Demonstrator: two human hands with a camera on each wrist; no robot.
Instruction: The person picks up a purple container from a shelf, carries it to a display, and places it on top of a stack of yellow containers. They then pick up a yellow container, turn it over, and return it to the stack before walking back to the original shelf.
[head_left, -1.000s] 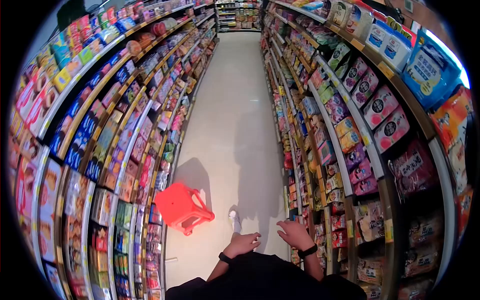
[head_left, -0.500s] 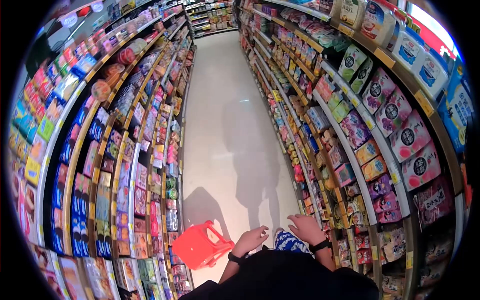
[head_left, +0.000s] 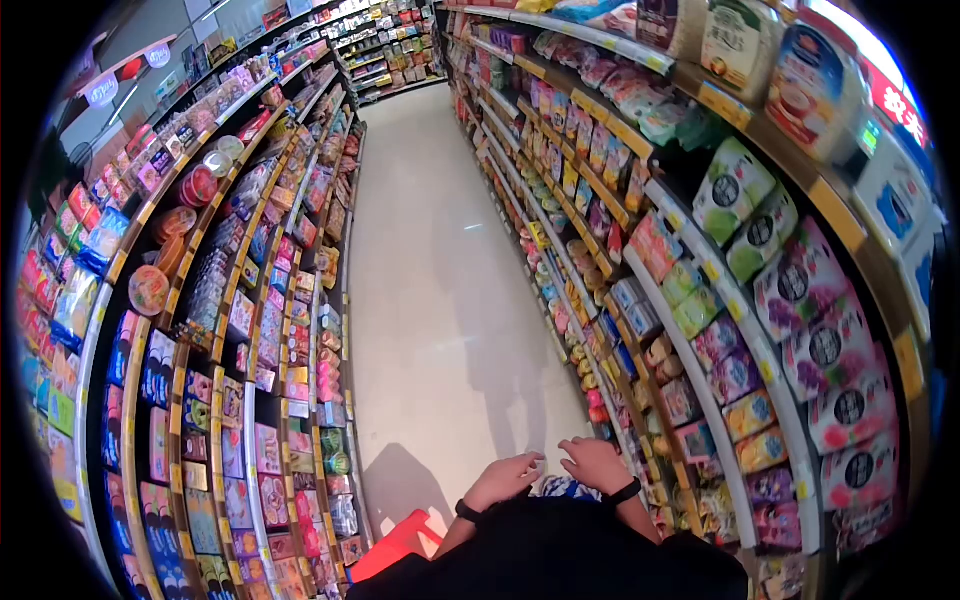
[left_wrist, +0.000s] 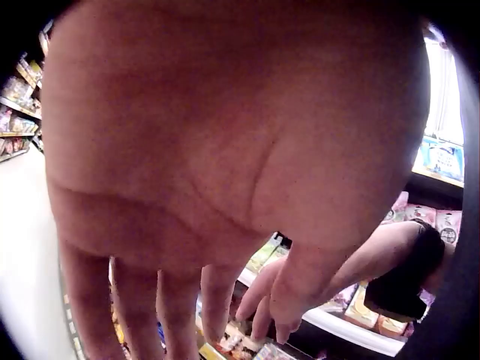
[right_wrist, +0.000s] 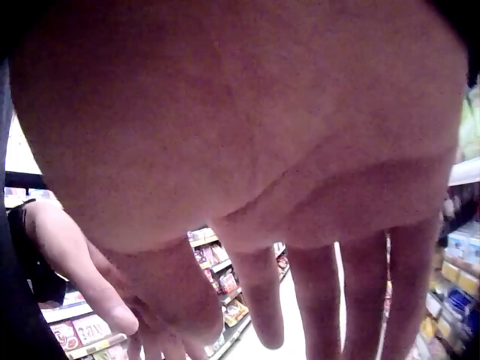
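Both hands hang in front of the body at the bottom of the head view, a small gap between them. My left hand [head_left: 506, 478] has its fingers extended toward the middle and holds nothing. Opposite it, my right hand [head_left: 594, 464] is likewise bare, fingers loosely stretched. Each wrist wears a black band. In the left wrist view the palm [left_wrist: 210, 150] fills most of the picture with straight fingers below it. The right wrist view shows the other palm [right_wrist: 247, 135], its fingers also straight. Nearest the left forearm is a red plastic stool [head_left: 400, 545], partly hidden by the dark clothing.
A pale floor [head_left: 420, 250] runs ahead between two long shelf rows. Packaged snacks line the left shelves [head_left: 225, 340]. On the right, pouches with round black labels [head_left: 850, 405] hang near, and jars [head_left: 810, 90] stand on top. More shelves [head_left: 385, 50] cross the far end.
The view has moved forward along the aisle and turned a little right. The stool has slid down toward the bottom edge, behind the left arm. Both hands stay empty in nearly the same pose.
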